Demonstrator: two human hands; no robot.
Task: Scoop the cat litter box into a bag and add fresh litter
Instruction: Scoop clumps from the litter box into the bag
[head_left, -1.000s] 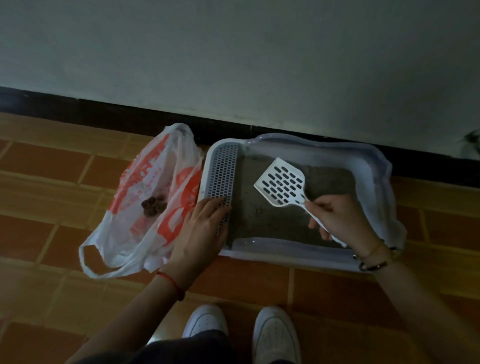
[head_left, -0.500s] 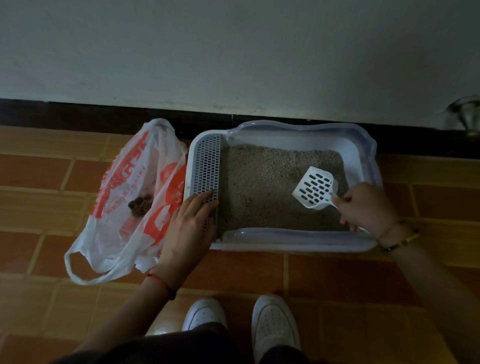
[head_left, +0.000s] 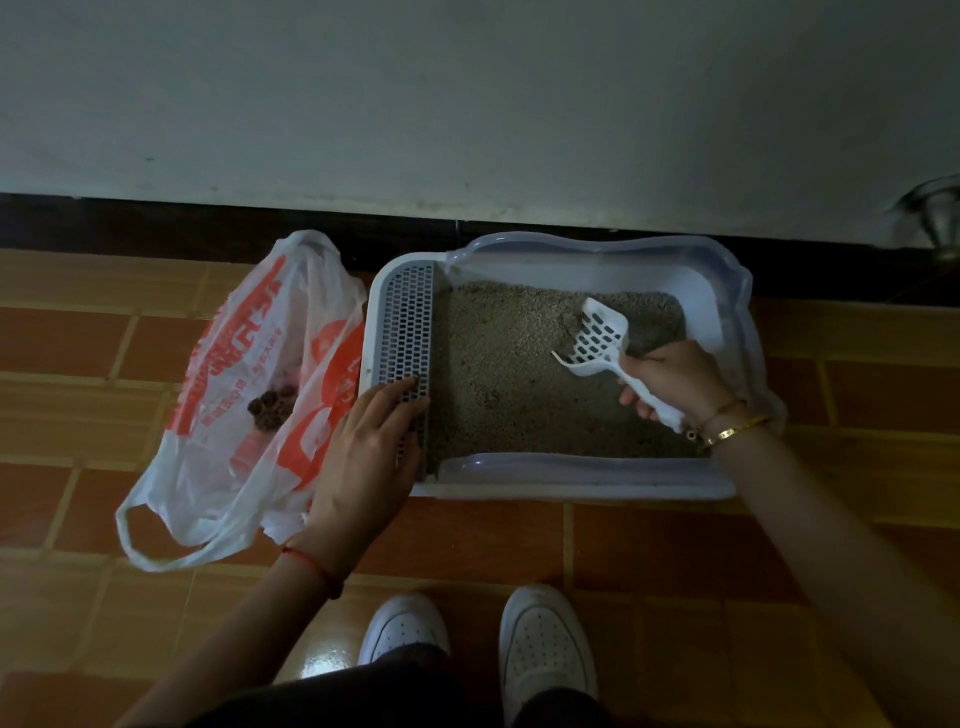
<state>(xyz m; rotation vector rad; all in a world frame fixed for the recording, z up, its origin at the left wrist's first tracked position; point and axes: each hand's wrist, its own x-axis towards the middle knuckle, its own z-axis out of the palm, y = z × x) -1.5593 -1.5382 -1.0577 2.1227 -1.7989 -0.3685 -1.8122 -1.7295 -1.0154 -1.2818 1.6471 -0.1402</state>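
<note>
Litter box (head_left: 722, 291): on floor by wall, right of bag
Scoop (head_left: 597, 338): right hand (head_left: 675, 379) clenched round handle, blade dug into far litter (head_left: 498, 364)
Left hand (head_left: 363, 452): flat, released, steadying grille
Bag (head_left: 234, 395): left, mouth agape for dumping

Left forearm enters from 7 o'clock and runs toward 1 o'clock. The left hand (head_left: 366, 457) lies palm down, fingers straight and close together, tips pointing to 1 o'clock. Right forearm enters from 4 o'clock toward 10 o'clock. The right hand (head_left: 670, 382) is knuckles-up, fingers curled round the handle of the scoop (head_left: 597, 338).
</note>
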